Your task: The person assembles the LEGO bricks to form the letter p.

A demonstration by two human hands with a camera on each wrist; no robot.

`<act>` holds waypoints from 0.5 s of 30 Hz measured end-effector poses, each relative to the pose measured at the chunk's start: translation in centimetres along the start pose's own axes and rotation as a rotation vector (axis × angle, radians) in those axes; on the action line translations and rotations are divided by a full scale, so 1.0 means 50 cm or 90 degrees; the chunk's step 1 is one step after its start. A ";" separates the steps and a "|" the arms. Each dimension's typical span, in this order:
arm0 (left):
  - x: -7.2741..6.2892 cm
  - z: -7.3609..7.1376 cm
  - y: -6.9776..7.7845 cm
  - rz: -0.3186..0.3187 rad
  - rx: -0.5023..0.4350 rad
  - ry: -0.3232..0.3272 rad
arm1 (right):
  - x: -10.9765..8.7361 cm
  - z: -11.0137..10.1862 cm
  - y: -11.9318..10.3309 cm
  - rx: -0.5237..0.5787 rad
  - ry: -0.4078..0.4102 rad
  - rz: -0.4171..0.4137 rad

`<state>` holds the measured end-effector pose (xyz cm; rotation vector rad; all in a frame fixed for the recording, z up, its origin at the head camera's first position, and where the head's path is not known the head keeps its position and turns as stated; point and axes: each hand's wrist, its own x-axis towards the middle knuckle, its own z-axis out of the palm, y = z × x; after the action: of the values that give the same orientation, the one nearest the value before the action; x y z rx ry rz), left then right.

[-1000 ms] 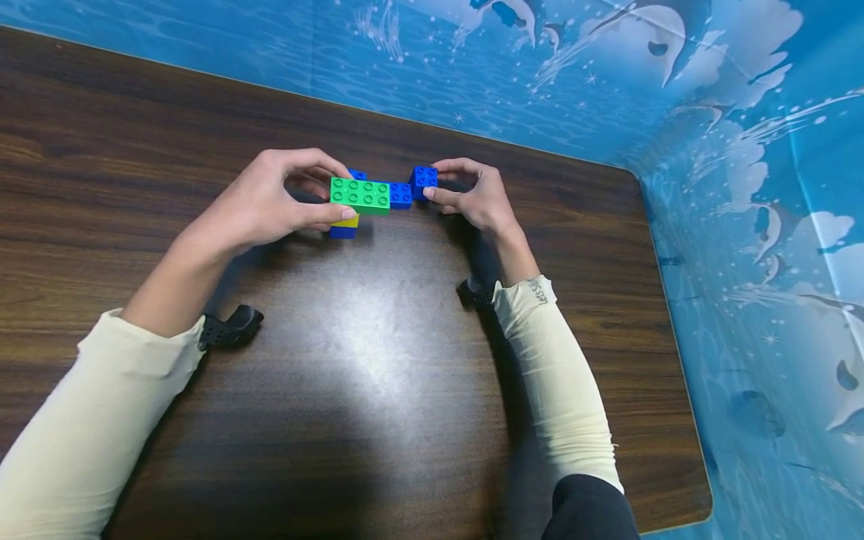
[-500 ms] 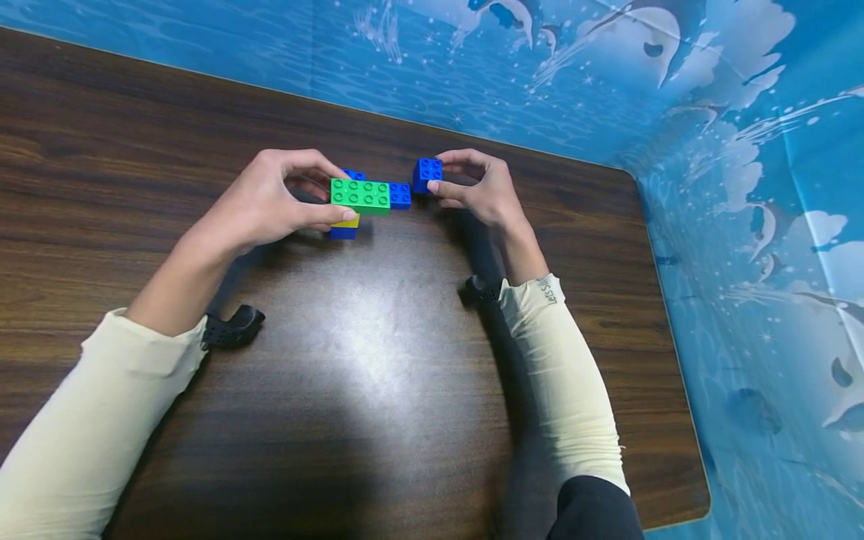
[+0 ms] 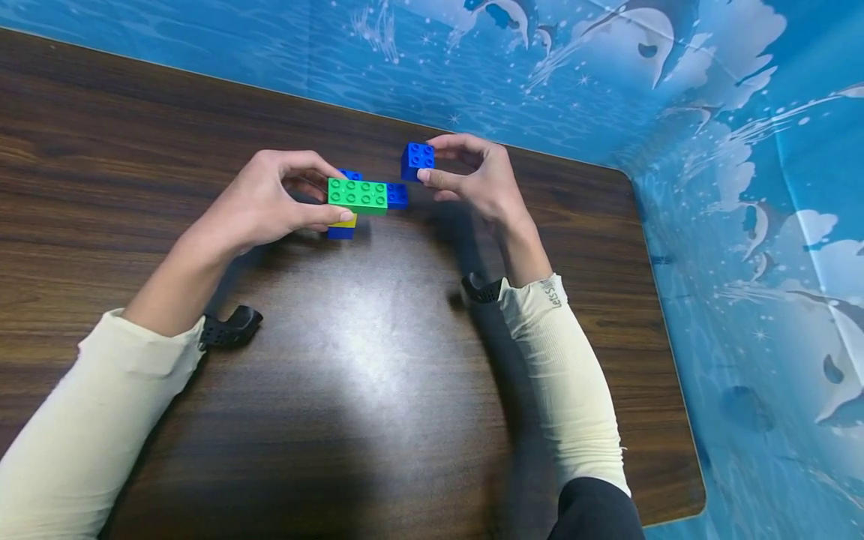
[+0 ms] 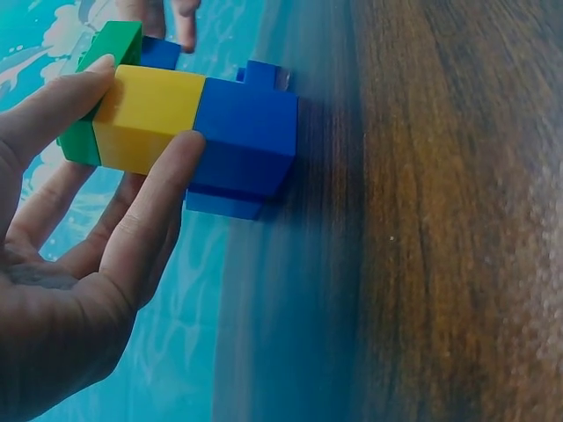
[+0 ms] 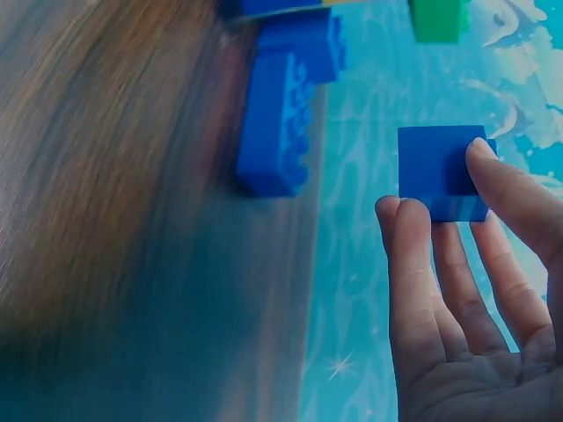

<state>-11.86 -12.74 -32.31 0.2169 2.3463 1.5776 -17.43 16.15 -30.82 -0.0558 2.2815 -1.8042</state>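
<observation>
My left hand [image 3: 263,199] grips a joined stack of toy building bricks: a green brick [image 3: 358,194] on top, a yellow brick [image 4: 149,114] under it, and blue bricks [image 4: 246,132] at the base by the table. A low blue brick [image 3: 397,195] sticks out past the green one's right end. Between thumb and fingers, my right hand [image 3: 482,180] pinches a separate square blue brick [image 3: 418,160], studs up. It is held in the air, apart from the stack, to its upper right. In the right wrist view that blue brick [image 5: 444,171] shows its plain sides.
The dark wooden table [image 3: 378,450] carries the stack near its far edge. Behind and to the right rises a blue dolphin-print sheet [image 3: 270,52]. A black wrist mount [image 3: 232,328] sits at the left cuff, another black mount [image 3: 481,288] at the right cuff.
The right hand has moved the square blue brick away from the low blue brick, first slightly right, then up and back left. The left hand and its stack have stayed nearly still.
</observation>
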 end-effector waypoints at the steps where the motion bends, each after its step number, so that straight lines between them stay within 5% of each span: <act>1: 0.000 0.000 0.000 0.000 0.000 0.002 | -0.001 0.002 -0.004 -0.002 -0.005 -0.005; 15: 0.004 0.004 -0.003 0.006 -0.004 0.010 | -0.021 0.042 -0.044 0.018 -0.071 -0.055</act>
<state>-11.96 -12.59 -32.56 0.2141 2.3555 1.5962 -16.20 13.79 -28.99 -0.2475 2.2071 -1.8263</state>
